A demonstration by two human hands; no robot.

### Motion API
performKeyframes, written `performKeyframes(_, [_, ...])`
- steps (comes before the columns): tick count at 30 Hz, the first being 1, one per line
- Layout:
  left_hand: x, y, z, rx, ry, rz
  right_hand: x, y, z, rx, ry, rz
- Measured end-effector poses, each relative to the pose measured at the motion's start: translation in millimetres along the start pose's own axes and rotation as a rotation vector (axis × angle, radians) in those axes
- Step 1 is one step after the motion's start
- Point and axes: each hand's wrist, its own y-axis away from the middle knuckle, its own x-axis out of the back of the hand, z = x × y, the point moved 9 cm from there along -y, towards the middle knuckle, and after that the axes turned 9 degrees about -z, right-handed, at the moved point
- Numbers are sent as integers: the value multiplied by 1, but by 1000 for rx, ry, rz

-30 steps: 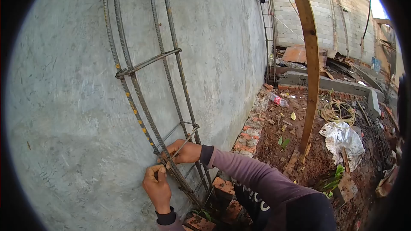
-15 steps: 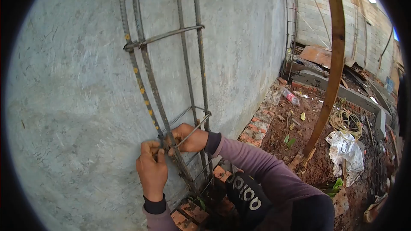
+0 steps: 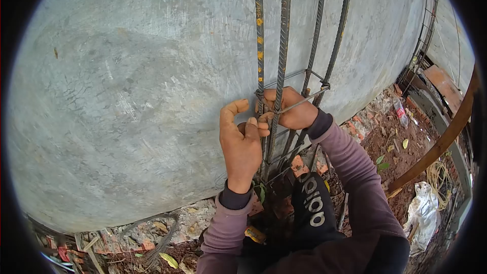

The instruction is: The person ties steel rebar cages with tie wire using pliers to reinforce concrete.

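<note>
A cage of ribbed rebar [image 3: 283,30] with square stirrups stands upright against a grey plastered wall. My left hand [image 3: 241,144] is beside the left bar, just below a stirrup joint [image 3: 259,93]. Its index finger is bent and raised, while the thumb and other fingers close together at the bars. Through the cage reaches my right hand [image 3: 297,109], under the stirrup [image 3: 304,100], its fingers curled in at the same joint and partly hidden by a bar. Whatever either hand pinches is too small to make out.
The plastered wall [image 3: 127,96] rises on the left. A slanting wooden plank [image 3: 439,144] crosses the right side. Loose wires [image 3: 160,243] lie at the wall's foot. A plastic bottle [image 3: 400,113], a white sack [image 3: 423,213] and broken bricks lie on the soil.
My view has swung left and down, so the cage now appears farther right. The left hand's index finger has lifted away from the bar; the right hand stays at the joint.
</note>
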Motion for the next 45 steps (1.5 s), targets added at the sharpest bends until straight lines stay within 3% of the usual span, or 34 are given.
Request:
performKeyframes(2, [-5,7,-14,-8,100,36,2,-3,-2,18,26,-12])
performKeyframes(5, [-4,18,-57,110,520,174,0,-3,6,80,24,-2])
performKeyframes(9, [-12,19,-72,306,751,-8,1,-4,4,49,-12,-26])
performKeyframes(18, [-1,5,-77,368,693,-115,3,-5,7,1,44,-90])
performKeyframes(21, [3,-1,-77,308,626,-170,4,-7,1,21,44,-127])
performKeyframes(24, [11,-3,-70,294,362,-145,5,-8,-2,28,76,-152])
performKeyframes(30, [3,-2,-66,304,490,-212,2,-12,6,-70,-22,-219])
performKeyframes(34, [0,3,-74,323,507,-114,-3,-8,6,-19,-187,-236])
performKeyframes(39, [-4,7,-81,295,624,-53,-5,-3,13,15,-147,-153])
performKeyframes(42, [4,4,-75,255,436,-4,-2,-3,5,79,-61,-160])
performKeyframes(45, [13,-3,-60,172,233,-91,-3,-3,2,115,4,-185])
